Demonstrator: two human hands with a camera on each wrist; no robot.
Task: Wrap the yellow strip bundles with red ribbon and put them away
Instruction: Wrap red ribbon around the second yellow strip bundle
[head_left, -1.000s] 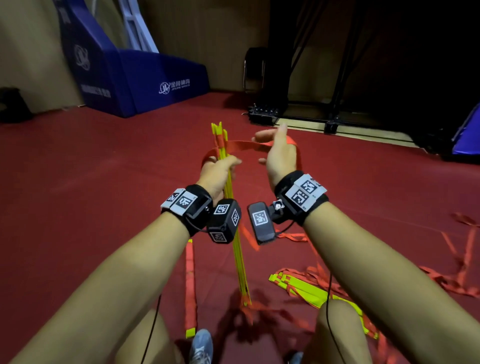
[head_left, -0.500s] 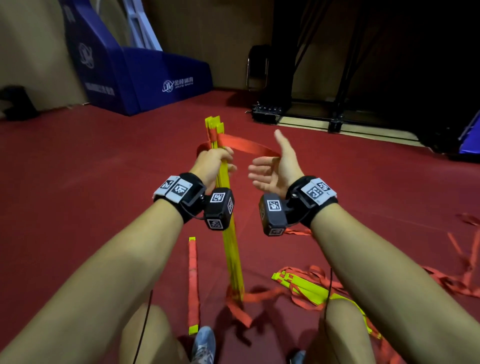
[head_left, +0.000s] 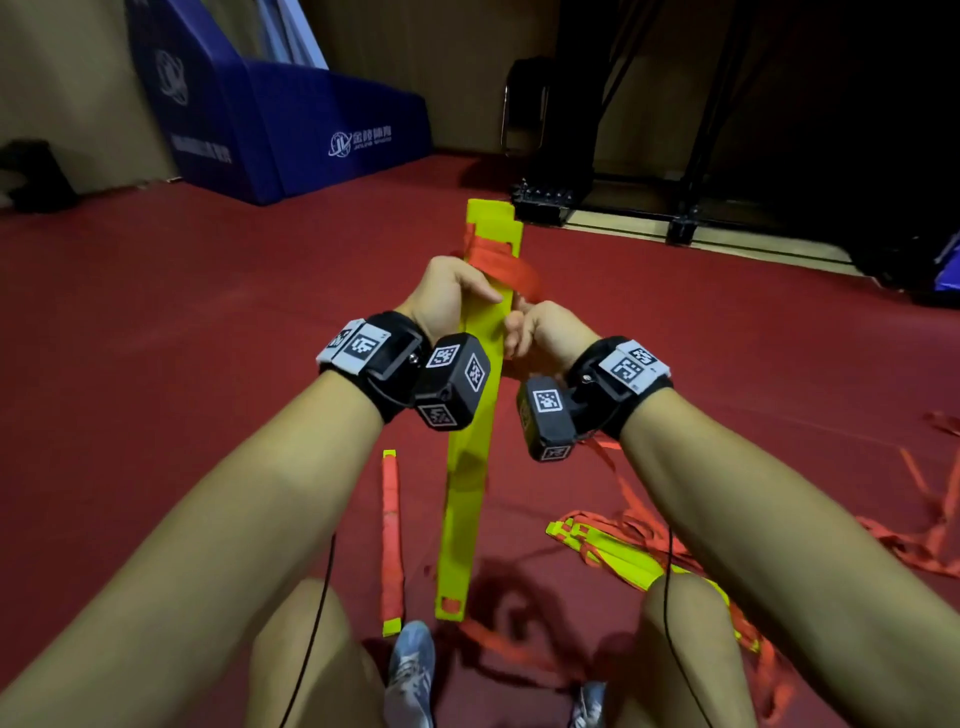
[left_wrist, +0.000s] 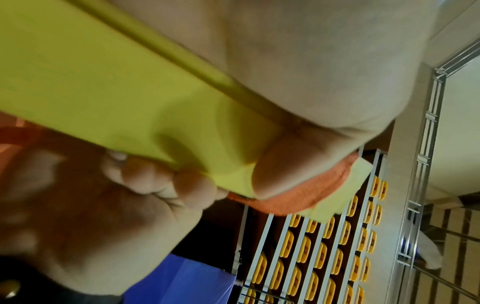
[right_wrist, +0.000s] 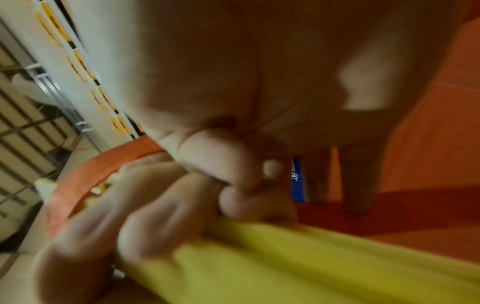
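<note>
— While the yellow bundle stands upright, near end down at the floor, where's the grip?
— L hand clenched round its far end, thumb pressing just below the red ribbon wraps. R hand at the right edge, fingers curled, pinching the ribbon tail, I think; wrist view's blurry.
— How'll it handle?
— Strips look light, stiff-ish but slick; prob. fan apart if the grip loosens. Ribbon's soft, limp, needs tension. Hold close to the wraps, not mid-length.
— Others?
— Second bundle lies near right, w/ loose ribbon tangled round it.
</note>
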